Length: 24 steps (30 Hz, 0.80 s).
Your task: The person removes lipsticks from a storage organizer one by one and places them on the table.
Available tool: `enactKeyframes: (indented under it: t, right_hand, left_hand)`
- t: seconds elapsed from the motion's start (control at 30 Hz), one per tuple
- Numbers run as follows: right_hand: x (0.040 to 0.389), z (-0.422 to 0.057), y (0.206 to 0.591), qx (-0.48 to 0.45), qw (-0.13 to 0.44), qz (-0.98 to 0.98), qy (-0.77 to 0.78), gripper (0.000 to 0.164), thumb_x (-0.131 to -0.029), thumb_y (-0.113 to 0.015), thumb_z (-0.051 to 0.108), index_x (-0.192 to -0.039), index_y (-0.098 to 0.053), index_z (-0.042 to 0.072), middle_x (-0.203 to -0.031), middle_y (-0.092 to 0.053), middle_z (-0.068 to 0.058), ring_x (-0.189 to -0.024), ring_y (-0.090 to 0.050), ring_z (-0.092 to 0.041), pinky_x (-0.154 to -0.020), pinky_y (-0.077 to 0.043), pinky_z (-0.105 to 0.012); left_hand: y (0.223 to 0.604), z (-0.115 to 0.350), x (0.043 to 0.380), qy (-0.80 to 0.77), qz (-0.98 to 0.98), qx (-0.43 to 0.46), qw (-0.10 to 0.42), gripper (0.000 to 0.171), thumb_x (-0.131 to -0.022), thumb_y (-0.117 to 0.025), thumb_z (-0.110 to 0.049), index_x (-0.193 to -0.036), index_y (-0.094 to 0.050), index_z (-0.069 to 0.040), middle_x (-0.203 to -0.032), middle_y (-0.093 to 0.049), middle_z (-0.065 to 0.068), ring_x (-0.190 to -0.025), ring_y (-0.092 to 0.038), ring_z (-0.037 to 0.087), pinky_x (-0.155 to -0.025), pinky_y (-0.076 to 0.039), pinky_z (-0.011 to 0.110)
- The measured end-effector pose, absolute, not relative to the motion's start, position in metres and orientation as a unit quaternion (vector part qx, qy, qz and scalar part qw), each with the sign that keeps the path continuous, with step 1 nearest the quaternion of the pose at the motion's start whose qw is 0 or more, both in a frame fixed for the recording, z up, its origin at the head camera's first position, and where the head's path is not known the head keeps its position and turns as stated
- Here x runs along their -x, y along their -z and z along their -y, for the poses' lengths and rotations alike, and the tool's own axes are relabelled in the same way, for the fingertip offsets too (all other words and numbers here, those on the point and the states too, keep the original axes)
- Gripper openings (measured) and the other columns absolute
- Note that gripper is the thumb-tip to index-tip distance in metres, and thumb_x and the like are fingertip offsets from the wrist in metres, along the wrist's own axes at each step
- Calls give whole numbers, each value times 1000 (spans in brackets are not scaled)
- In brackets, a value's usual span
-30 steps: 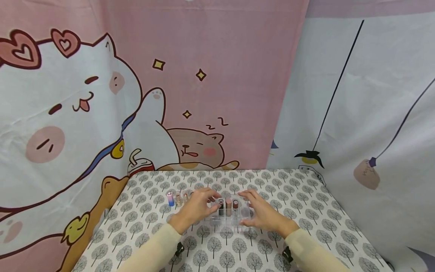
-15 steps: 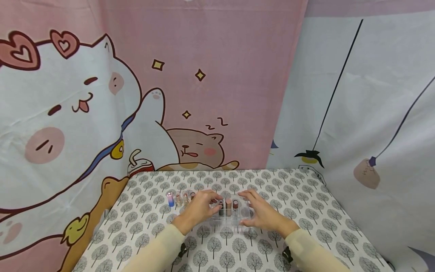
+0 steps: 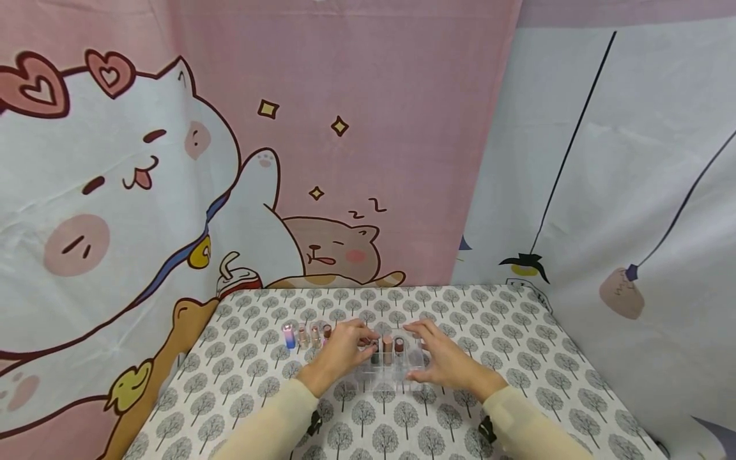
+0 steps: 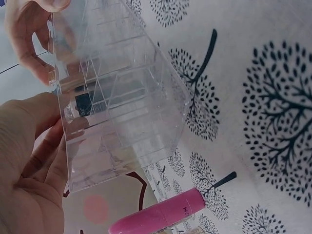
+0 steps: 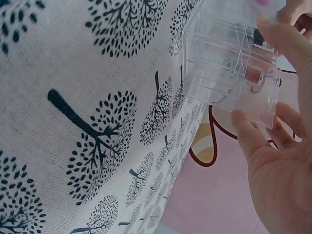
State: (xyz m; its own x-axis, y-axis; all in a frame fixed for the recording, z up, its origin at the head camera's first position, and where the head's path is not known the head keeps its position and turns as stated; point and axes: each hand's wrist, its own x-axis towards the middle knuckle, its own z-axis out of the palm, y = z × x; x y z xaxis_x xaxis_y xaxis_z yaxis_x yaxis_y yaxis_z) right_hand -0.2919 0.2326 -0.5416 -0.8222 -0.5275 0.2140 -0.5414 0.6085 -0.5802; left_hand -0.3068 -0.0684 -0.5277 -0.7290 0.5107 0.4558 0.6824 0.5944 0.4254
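Note:
A clear acrylic lipstick organizer (image 3: pixel 391 381) stands on the table between both hands. My left hand (image 3: pixel 339 348) reaches over its left side. Thumb and fingers pinch the top of a dark lipstick (image 4: pixel 84 104), which sits within a compartment, seen through the clear walls in the left wrist view. To its right in the organizer stand a beige-pink lipstick (image 3: pixel 388 350) and one with a dark brown top (image 3: pixel 399 347). My right hand (image 3: pixel 448 361) grips the organizer's right end, thumb at the near side and fingers at the far side.
Left of the organizer, a row of lipsticks stands on the tree-print cloth (image 3: pixel 384 441): a pink-and-blue one (image 3: pixel 289 337), two clear-cased ones and a dark red one (image 3: pixel 327 331). A bright pink tube (image 4: pixel 158 214) is beside the organizer. A cartoon curtain hangs behind.
My left hand has shifted slightly right, and its fingers now cover more of the dark lipstick's top. The right hand and the organizer have stayed in place.

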Motion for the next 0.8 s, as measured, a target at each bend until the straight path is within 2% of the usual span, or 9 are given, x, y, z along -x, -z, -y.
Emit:
enactKeyframes:
  t: [0.2, 0.37, 0.47, 0.63, 0.8]
  right_hand:
    - [291, -232, 543, -297, 3, 897, -327, 109, -88, -104, 36, -176, -43, 16, -173, -46, -14, -143, -71, -47, -118, -68, -51]
    - [292, -232, 544, -298, 7, 896, -329, 108, -88, -104, 38, -175, -44, 15, -172, -47, -14, -144, -70, -47, -119, -67, -51]
    - [293, -232, 543, -299, 10, 896, -327, 108, -88, -104, 37, -175, -44, 15, -172, -47, -14, -144, -69, -47, -119, -67, -50]
    - [292, -231, 542, -299, 16, 898, -324, 108, -88, -104, 35, -175, -44, 12, -171, -48, -16, -142, -71, -48, -118, -68, -52]
    - [291, -232, 540, -298, 12, 897, -325, 108, -88, -103, 34, -176, -43, 14, -173, -47, -17, -144, -70, -48, -119, -67, -53]
  left_hand:
    - [529, 67, 306, 314, 879, 331, 137, 18, -99, -91, 1, -117, -90, 1, -104, -77, 10, -95, -87, 24, -85, -73, 17]
    - [530, 66, 307, 316, 879, 327, 145, 17, -99, -92, -1, -116, -90, -2, -105, -79, 8, -90, -83, 20, -77, -68, 12]
    - [529, 67, 307, 326, 875, 330, 142, 19, -97, -92, 1, -116, -90, -1, -107, -84, 12, -92, -85, 22, -79, -70, 14]
    - [530, 67, 309, 343, 868, 335, 133, 23, -94, -93, 4, -116, -90, -1, -106, -89, 15, -92, -88, 26, -83, -75, 25]
    - [531, 67, 312, 354, 868, 324, 127, 21, -94, -94, 2, -114, -90, -2, -107, -89, 15, -91, -89, 22, -83, -75, 24]
